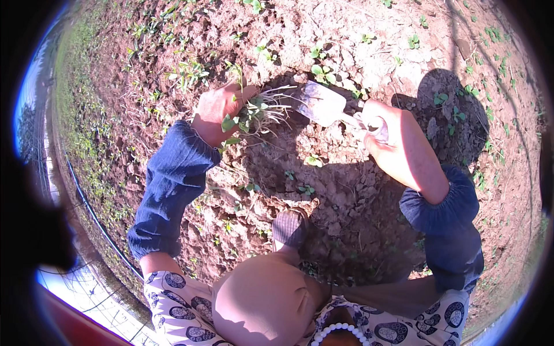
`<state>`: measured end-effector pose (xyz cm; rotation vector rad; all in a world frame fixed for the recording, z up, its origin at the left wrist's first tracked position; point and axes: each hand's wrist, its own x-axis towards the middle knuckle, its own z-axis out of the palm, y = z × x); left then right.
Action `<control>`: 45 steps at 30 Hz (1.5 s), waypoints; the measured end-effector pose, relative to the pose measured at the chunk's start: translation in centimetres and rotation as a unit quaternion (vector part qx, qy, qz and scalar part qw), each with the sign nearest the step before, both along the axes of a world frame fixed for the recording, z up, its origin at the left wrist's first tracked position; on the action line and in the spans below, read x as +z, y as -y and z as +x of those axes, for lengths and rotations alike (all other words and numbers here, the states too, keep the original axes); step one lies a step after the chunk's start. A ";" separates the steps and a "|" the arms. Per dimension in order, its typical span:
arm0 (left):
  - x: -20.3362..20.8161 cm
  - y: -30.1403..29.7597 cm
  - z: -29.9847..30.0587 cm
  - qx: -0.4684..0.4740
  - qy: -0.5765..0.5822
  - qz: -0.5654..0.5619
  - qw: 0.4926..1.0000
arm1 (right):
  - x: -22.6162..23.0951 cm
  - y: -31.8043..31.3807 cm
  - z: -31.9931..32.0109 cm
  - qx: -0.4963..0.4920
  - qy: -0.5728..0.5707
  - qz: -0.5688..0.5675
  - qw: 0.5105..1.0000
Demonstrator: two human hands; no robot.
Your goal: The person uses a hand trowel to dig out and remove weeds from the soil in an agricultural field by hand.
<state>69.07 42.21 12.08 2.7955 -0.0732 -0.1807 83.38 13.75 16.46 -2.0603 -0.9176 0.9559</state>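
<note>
White beads (339,326), knee (262,300); left hand (218,112) around plants (261,116), right hand (385,128) around trowel (323,105), sprout (323,74) just beyond.

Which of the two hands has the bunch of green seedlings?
The left hand: it holds the bunch of green seedlings, pale ends pointing toward the right. The right hand instead grips the trowel by its handle.

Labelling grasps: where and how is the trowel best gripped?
Probably by its handle, from the right, in a wrap grip: the trowel's broad, flat blade points left, while the slim handle runs rightward into the right hand.
</note>
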 end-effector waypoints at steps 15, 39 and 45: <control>-8.8 -9.2 1.6 0.232 0.017 -0.069 0.970 | -0.1 -14.4 1.3 0.196 0.147 -0.037 0.969; -2.4 -6.0 -5.7 0.068 0.049 0.026 0.996 | -3.0 -13.3 -2.2 0.079 0.066 0.043 0.994; 0.2 -8.0 0.8 0.486 -0.025 -0.380 0.786 | -2.8 -13.2 -0.2 0.065 0.070 0.058 0.994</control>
